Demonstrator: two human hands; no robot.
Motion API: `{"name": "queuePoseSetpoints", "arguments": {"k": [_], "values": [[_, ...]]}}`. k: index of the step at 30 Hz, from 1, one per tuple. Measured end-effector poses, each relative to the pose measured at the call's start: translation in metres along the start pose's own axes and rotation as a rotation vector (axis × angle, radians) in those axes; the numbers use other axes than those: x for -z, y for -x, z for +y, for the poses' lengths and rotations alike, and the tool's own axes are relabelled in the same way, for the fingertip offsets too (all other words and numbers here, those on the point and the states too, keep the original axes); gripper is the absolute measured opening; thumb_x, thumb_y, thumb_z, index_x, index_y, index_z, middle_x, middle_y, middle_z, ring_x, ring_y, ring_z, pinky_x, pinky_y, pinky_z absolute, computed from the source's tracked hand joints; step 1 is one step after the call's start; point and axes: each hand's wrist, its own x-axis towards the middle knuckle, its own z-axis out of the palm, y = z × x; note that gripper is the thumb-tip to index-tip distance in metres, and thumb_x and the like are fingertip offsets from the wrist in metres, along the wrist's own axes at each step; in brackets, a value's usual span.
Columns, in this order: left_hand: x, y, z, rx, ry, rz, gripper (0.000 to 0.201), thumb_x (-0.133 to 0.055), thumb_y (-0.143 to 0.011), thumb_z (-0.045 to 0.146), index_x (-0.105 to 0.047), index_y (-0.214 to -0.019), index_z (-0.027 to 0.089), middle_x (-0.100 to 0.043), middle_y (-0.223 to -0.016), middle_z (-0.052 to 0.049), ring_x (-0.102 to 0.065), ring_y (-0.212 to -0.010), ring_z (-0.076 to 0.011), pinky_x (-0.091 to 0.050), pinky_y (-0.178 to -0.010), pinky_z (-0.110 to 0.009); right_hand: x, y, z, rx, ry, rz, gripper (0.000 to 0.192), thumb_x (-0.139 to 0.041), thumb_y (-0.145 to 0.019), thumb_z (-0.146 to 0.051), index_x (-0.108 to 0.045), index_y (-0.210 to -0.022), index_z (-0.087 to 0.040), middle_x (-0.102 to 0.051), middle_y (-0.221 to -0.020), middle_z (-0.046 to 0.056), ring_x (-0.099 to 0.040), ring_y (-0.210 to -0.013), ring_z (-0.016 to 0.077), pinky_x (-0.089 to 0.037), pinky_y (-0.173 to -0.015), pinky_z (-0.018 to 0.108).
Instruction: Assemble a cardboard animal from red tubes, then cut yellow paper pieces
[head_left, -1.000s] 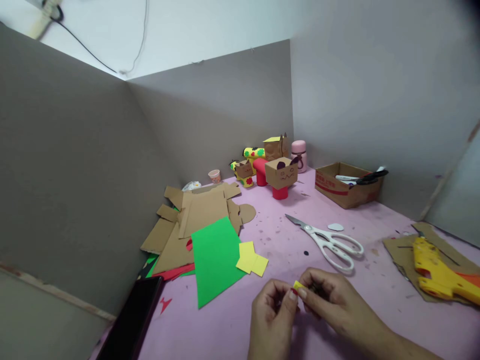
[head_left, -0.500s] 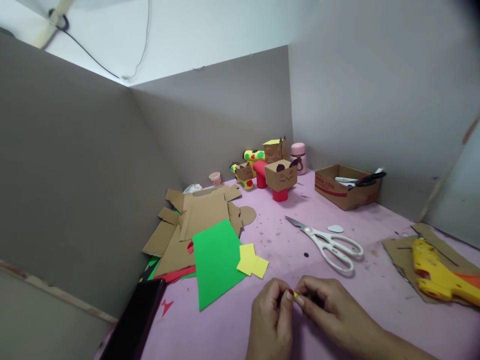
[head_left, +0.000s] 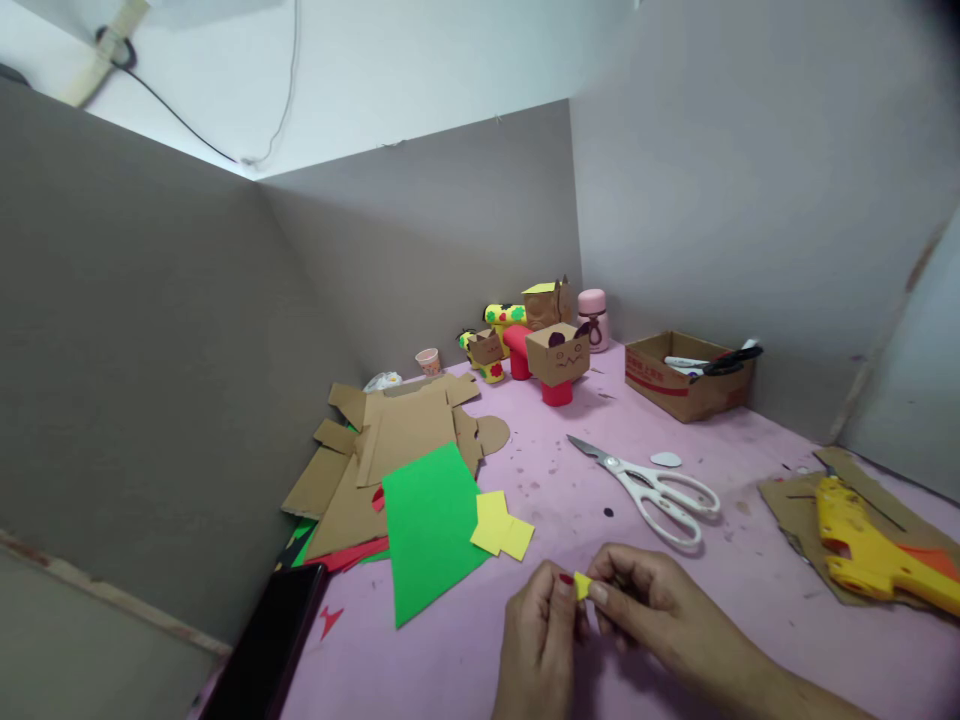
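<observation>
Between my two hands, low in the head view, is a small yellow piece (head_left: 582, 586) that looks like folded foam or paper. My left hand (head_left: 536, 625) pinches its left side between thumb and fingers. From the right, my right hand (head_left: 649, 600) pinches its other side, thumb on top. Just beyond my left hand lie several yellow squares (head_left: 493, 520), partly on a green sheet (head_left: 431, 530). White-handled scissors (head_left: 649, 487) rest past my right hand, blades pointing away to the left.
Flattened cardboard (head_left: 412, 425) and a dark phone (head_left: 262, 645) lie at left. A yellow glue gun (head_left: 862, 545) rests on cardboard at right. Behind stand a cardboard box (head_left: 682, 385) with tools, a cat-faced figure (head_left: 559, 360) on red legs, and a pink bottle (head_left: 592, 322). Grey partitions enclose the table.
The yellow piece, earlier almost covered by my fingertips, now shows more. My hands have moved slightly apart around it. The view has shifted a little.
</observation>
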Motion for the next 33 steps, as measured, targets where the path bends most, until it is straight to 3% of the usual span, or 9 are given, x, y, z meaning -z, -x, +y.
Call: {"name": "queuePoseSetpoints", "arguments": {"k": [4, 10, 19, 26, 30, 33], "values": [[0.002, 0.000, 0.001, 0.039, 0.118, 0.000, 0.043, -0.032, -0.090, 0.051, -0.048, -0.067, 0.020, -0.048, -0.061, 0.001, -0.047, -0.060, -0.0149, -0.035, -0.059, -0.026, 0.005, -0.001, -0.001, 0.018, -0.014, 0.031, 0.039, -0.056, -0.079, -0.056, -0.053, -0.072, -0.017, -0.053, -0.057, -0.004, -0.047, -0.048, 0.0099, -0.036, -0.048, 0.023], [0.001, 0.005, 0.008, -0.126, -0.096, 0.033, 0.035, -0.036, -0.091, 0.042, -0.046, -0.066, 0.020, -0.045, -0.060, 0.003, -0.041, -0.057, -0.0136, -0.030, -0.058, -0.026, 0.005, 0.000, -0.001, 0.017, 0.012, 0.032, 0.038, -0.055, -0.081, -0.054, -0.052, -0.074, -0.017, -0.050, -0.057, -0.005, -0.045, -0.049, 0.0097, -0.033, -0.047, 0.023], [-0.002, 0.008, 0.011, -0.200, -0.190, 0.046, 0.028, -0.037, -0.091, 0.031, -0.046, -0.066, 0.020, -0.044, -0.061, 0.003, -0.040, -0.056, -0.0129, -0.029, -0.057, -0.025, 0.001, 0.004, -0.002, 0.101, 0.092, 0.030, 0.032, -0.053, -0.085, -0.046, -0.053, -0.072, -0.017, -0.049, -0.062, -0.003, -0.045, -0.058, 0.0123, -0.035, -0.055, 0.025], [-0.001, 0.006, 0.008, -0.148, -0.095, -0.044, 0.031, -0.036, -0.091, 0.037, -0.051, -0.071, 0.019, -0.051, -0.066, 0.000, -0.046, -0.061, -0.0141, -0.032, -0.060, -0.025, 0.002, 0.003, 0.001, 0.124, 0.135, -0.028, 0.034, -0.048, -0.088, -0.046, -0.051, -0.071, -0.017, -0.047, -0.060, -0.004, -0.045, -0.056, 0.0116, -0.034, -0.052, 0.024], [0.000, 0.005, 0.011, -0.150, -0.109, -0.002, 0.030, -0.037, -0.091, 0.035, -0.049, -0.068, 0.019, -0.046, -0.063, 0.002, -0.041, -0.059, -0.0132, -0.030, -0.058, -0.025, 0.004, 0.000, 0.006, 0.098, 0.054, -0.103, 0.032, -0.045, -0.090, -0.046, -0.051, -0.076, -0.017, -0.048, -0.062, -0.004, -0.044, -0.054, 0.0107, -0.035, -0.051, 0.023], [0.000, 0.005, 0.010, -0.127, -0.050, 0.008, 0.028, -0.036, -0.091, 0.035, -0.046, -0.069, 0.020, -0.043, -0.063, 0.003, -0.039, -0.059, -0.0131, -0.029, -0.057, -0.025, 0.004, -0.002, 0.006, 0.071, 0.047, -0.077, 0.030, -0.045, -0.089, -0.045, -0.048, -0.077, -0.018, -0.047, -0.062, -0.004, -0.043, -0.052, 0.0105, -0.034, -0.049, 0.023]]}}
